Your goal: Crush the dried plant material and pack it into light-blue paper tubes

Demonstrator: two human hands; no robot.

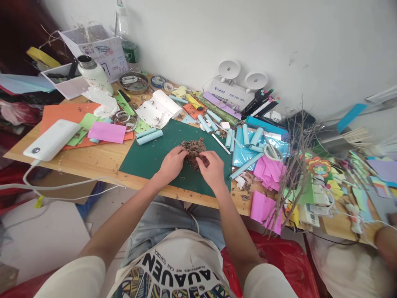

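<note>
A rough brown clump of crumbly, dried-plant-like matter (192,150) lies on a dark green mat (141,157). From its left side my left hand (173,163) grips the edge, fingers curled in. My right hand (213,169) is closed on the right side, thumb and fingers pinching it. Both hands partly cover the clump's lower part. Brown crumbs are scattered over the mat around it. Rolled light-blue paper tubes (150,137) lie at the mat's left edge, and a thin white stick (221,144) lies to the right.
At the right stand bare twigs (293,178), near pink paper (269,171) and scissors (273,152). A white router (230,93) sits by the wall. Leftward are a power bank (51,140) with a cable, an open bottle (94,74) and a white paper roll (159,108).
</note>
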